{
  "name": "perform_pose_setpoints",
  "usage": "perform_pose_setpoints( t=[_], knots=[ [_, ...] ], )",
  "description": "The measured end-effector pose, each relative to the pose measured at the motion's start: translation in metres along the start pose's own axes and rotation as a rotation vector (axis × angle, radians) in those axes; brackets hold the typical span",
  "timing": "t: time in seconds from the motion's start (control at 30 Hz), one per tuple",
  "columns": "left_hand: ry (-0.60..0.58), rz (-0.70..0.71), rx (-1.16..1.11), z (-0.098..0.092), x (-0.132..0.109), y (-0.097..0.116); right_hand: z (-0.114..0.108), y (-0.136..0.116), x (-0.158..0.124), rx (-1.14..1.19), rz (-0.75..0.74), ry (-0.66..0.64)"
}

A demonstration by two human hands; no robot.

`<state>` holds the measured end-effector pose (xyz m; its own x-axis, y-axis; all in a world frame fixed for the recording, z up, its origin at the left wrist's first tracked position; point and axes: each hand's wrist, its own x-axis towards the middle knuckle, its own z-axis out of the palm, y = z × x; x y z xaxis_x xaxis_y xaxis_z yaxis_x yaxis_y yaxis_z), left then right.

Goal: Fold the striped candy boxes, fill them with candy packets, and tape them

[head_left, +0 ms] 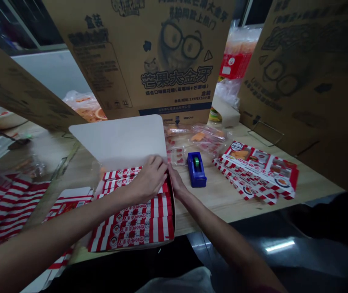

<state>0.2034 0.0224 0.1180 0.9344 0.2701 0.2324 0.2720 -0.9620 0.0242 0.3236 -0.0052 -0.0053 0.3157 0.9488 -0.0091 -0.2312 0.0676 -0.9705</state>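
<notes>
A white-lidded carton (125,140) stands with its lid raised. Rows of small red-and-white striped boxes (131,228) fill it. My left hand (153,176) is over the rows at the carton's far right corner, fingers bent and pressed together; what lies under the fingertips is hidden. Outside the carton, my right hand (176,182) lies stretched along its right wall, with the fingertips partly hidden. Just right of that hand is a blue tape dispenser (197,173) with a green roll.
Flat striped printed cartons (259,169) lie fanned out at the right. More striped packaging (9,203) is at the left. Behind stand large brown cardboard boxes (161,61). Clear plastic packets (207,136) lie near the dispenser. The table's front edge (253,215) runs along the right.
</notes>
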Motion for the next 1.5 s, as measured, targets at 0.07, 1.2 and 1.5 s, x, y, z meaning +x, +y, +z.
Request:
perform_pose_setpoints(
  t=[0.07,1.2,1.5],
  knots=[
    [-0.038,-0.001,0.065,0.006,0.0,0.002,0.0,-0.003,-0.003,-0.007,0.008,-0.004],
    [-0.211,-0.203,0.057,0.028,-0.056,0.014,-0.021,-0.059,-0.038,-0.126,-0.114,-0.28],
    [-0.149,-0.403,0.194,0.0,-0.115,-0.015,-0.013,-0.088,-0.065,-0.995,-0.649,-0.283]
  ],
)
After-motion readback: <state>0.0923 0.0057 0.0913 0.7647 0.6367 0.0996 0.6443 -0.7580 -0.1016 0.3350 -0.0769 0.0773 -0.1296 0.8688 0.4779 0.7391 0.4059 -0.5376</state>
